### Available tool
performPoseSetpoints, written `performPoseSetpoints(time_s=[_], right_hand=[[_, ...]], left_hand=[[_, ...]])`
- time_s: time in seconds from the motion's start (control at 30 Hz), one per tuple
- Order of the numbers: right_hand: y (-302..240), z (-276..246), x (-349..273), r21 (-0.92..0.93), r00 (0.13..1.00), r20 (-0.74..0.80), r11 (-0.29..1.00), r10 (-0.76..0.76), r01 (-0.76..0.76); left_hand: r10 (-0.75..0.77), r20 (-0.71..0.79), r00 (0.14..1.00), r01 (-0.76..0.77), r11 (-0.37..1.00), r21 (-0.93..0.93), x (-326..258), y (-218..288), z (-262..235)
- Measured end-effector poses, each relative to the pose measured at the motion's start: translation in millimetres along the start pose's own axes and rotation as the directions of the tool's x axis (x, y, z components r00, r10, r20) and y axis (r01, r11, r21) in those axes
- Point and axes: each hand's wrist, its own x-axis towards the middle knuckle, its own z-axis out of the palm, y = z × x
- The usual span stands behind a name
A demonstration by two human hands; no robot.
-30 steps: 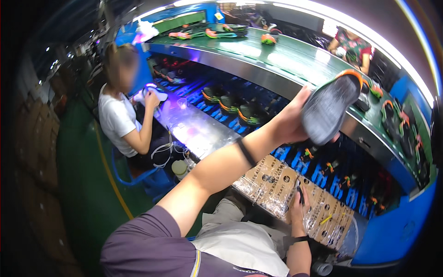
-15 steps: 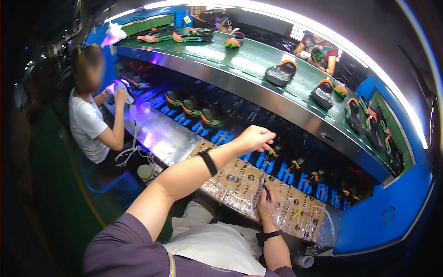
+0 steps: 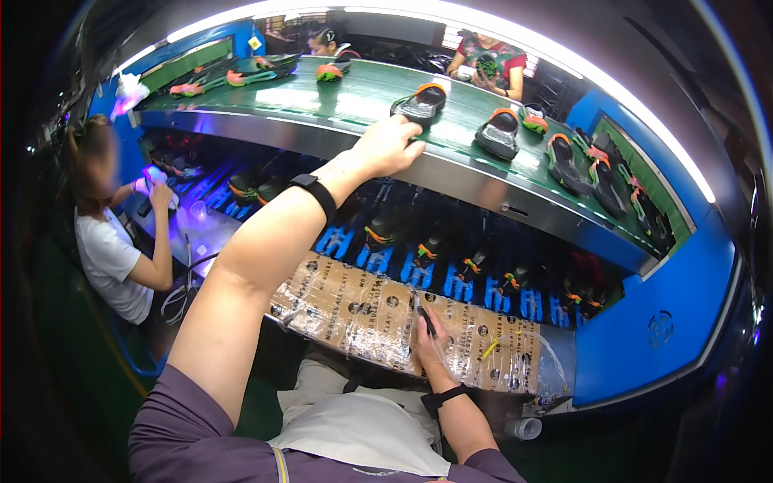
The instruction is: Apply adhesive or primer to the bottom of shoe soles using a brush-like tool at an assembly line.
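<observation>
My left hand reaches up over the steel edge of the green conveyor belt, its fingers closing on the near end of a black shoe with orange trim. A black band circles that wrist. Lower down, my right hand rests on the cardboard-covered bench and grips a dark pen-like tool pointing up and away from me.
More black and orange shoes lie along the belt to the right. Under the belt, shoes sit on blue racks. A seated person in a white shirt works at my left; two people stand across the belt. A yellow stick lies on the bench.
A second ago my left hand held a shoe sole-up near the belt. It then dropped empty toward the bench and has now risen again to a shoe on the belt. The right hand stayed put.
</observation>
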Motion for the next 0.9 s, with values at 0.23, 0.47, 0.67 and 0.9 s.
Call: performPoseSetpoints(time_s=[0.23, 0.47, 0.67, 0.9], right_hand=[[-2.5, 1.3, 3.0, 0.081, 0.999, 0.035, 0.997, -0.002, -0.001], [6.4, 3.1, 1.6, 0.062, 0.997, 0.071, 0.998, -0.013, 0.009], [4.7, 10.3, 8.5, 0.179, 0.966, 0.242, 0.975, 0.087, -0.132], [1.4, 41.4, 27.6, 0.242, 0.957, 0.28, 0.96, 0.072, -0.143]], left_hand=[[0.264, -0.163, 0.951, -0.286, 0.949, -0.13, -101.7, 26.6, 21.9], [-0.368, 0.436, 0.821, 0.521, 0.796, -0.308, -422.1, 43.0, 4.7], [-0.911, 0.361, -0.199, 0.781, 0.075, 0.62, -721.1, 143.2, -65.8], [-0.881, 0.321, -0.347, 0.907, -0.228, 0.355, -787.6, 216.0, -38.9]])
